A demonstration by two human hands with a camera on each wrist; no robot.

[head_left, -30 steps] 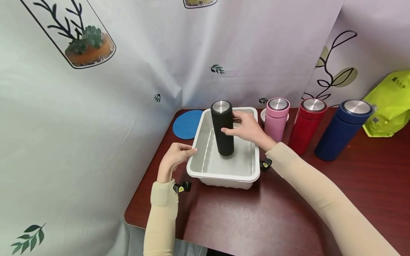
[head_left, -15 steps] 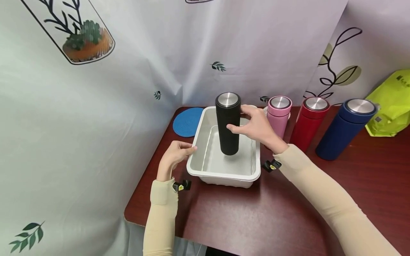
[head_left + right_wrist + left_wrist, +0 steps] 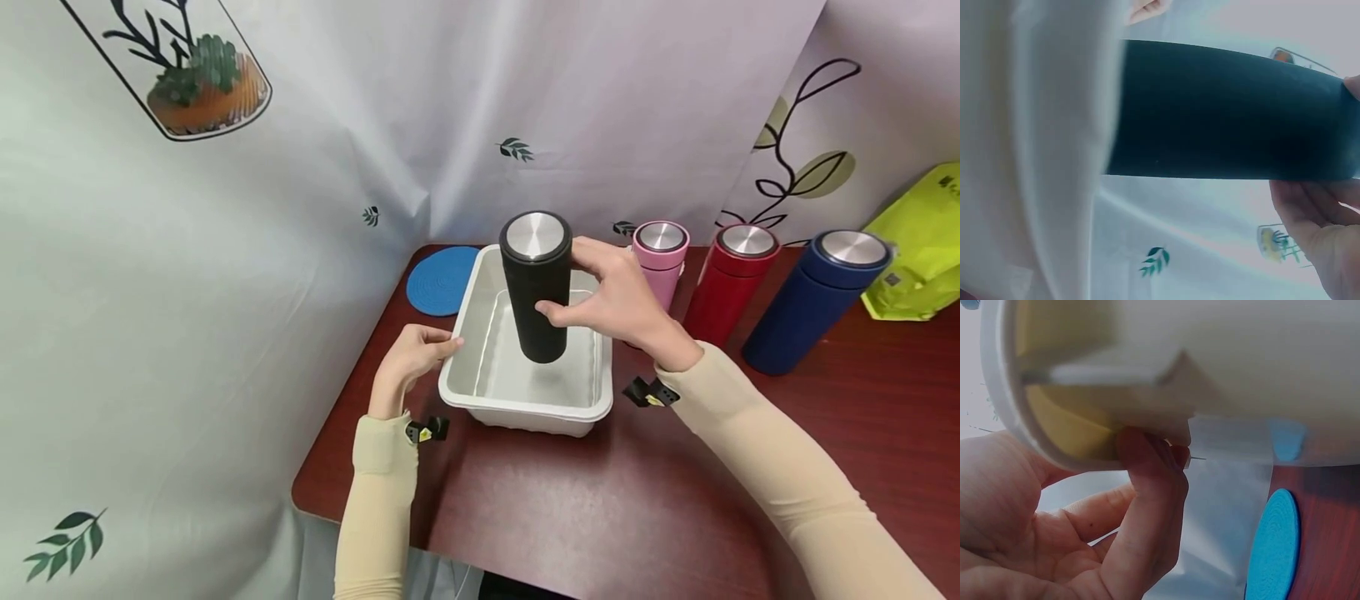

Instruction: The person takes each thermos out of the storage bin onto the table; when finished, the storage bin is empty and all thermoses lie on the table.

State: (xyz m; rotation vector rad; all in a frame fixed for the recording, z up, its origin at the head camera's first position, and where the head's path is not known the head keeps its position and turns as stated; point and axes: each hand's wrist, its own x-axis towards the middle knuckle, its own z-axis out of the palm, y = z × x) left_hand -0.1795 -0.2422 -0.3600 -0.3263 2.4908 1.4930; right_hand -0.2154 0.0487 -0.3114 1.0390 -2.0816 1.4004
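Note:
A black thermos bottle with a silver lid top stands nearly upright over the white plastic basin. My right hand grips it from the right, thumb in front and fingers behind; the right wrist view shows the thermos between thumb and fingers. Its lower end appears raised off the basin floor. On the basin's left rim my left hand pinches the edge between thumb and fingers. The left wrist view shows those fingers curled under the rim.
A pink thermos, a red thermos and a blue thermos stand to the right. Behind them is a lime-green bag. A round blue mat lies left of the basin, near the curtained wall.
The black thermos has risen and shifted slightly right in my right hand, coming closer to the head camera. My left hand has kept its hold on the basin rim.

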